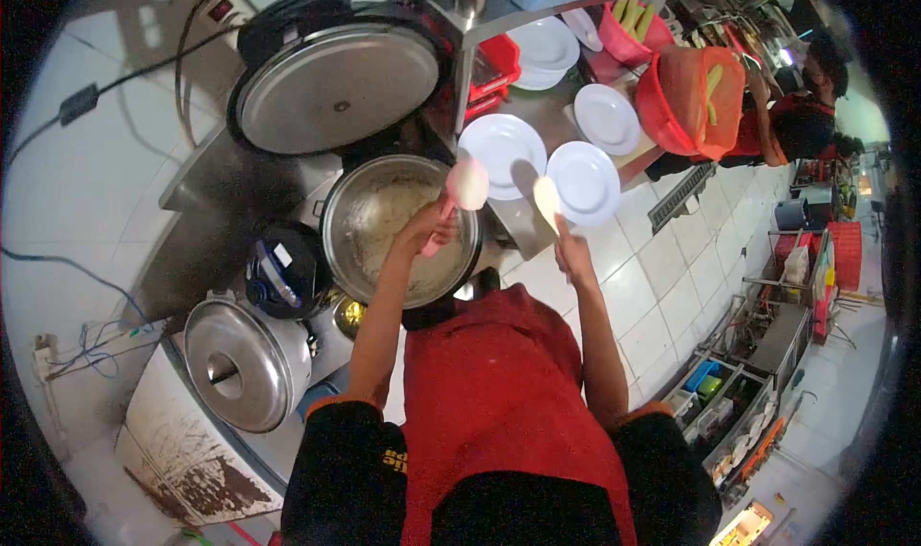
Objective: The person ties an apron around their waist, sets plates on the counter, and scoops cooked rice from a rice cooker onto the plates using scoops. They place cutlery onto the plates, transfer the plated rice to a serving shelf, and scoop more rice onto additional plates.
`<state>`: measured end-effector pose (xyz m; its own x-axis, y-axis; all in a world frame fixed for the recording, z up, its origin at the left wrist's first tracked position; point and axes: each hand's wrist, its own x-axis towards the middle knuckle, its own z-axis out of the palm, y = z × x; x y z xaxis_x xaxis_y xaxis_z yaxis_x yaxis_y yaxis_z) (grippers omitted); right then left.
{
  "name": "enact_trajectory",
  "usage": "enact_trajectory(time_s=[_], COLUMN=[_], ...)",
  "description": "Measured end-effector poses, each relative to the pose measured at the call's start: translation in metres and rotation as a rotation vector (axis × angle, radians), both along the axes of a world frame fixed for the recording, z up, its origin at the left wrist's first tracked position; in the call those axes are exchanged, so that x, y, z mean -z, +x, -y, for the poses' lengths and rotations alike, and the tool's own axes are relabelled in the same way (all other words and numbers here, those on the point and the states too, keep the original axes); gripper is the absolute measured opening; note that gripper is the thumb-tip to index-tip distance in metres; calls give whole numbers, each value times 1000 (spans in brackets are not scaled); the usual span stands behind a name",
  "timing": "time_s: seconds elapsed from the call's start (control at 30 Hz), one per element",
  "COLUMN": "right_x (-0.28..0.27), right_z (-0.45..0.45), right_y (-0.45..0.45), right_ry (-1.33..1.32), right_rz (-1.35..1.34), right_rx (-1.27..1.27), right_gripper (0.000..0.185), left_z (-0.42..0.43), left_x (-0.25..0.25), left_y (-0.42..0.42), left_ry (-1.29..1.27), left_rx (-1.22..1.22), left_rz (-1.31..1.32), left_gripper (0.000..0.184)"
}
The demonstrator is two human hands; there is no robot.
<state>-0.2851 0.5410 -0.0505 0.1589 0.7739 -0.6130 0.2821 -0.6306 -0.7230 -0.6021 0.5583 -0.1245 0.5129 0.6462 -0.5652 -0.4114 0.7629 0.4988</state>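
Note:
My left hand (429, 227) is wrapped around the handle of a pink scoop (451, 189), which carries a rounded mound of white rice (470, 184). Beneath it is the open rice cooker pot (329, 234), with rice at the bottom and grains stuck to its wall. In my right hand (574, 256) is a cream rice paddle (547, 201), held blade up beside the white plates. One plate (502, 153) lies just beyond the scoop; another plate (587, 183) is behind the paddle.
The cooker's hinged lid (336, 100) stands raised behind the pot. A lidded metal pot (240, 364) and a black appliance (286, 270) are at left. More plates (607, 119), a red basket (664, 105) and an orange tub (705, 100) stand right. A co-worker (796, 119) is farther right.

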Motion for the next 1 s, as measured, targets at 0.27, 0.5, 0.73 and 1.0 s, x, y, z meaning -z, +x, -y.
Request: enact_trajectory(time_s=[0.27, 0.5, 0.73, 1.0], right_x=[25, 36, 38, 42], right_z=[61, 86, 78, 57], right_y=[96, 123, 102, 74], right_ry=[-125, -107, -81, -24], right_rz=[-104, -85, -161, -178], right_rx=[390, 390, 318, 14], right_gripper=[61, 64, 56, 44], left_z=[-128, -133, -1, 54], left_x=[38, 52, -24, 172], left_y=[93, 92, -32, -69], left_ry=[1069, 1047, 362, 633], left_rx=[-37, -54, -289, 139], left_rz=[-1599, -1722, -1040, -1831], left_gripper=[39, 30, 31, 38])
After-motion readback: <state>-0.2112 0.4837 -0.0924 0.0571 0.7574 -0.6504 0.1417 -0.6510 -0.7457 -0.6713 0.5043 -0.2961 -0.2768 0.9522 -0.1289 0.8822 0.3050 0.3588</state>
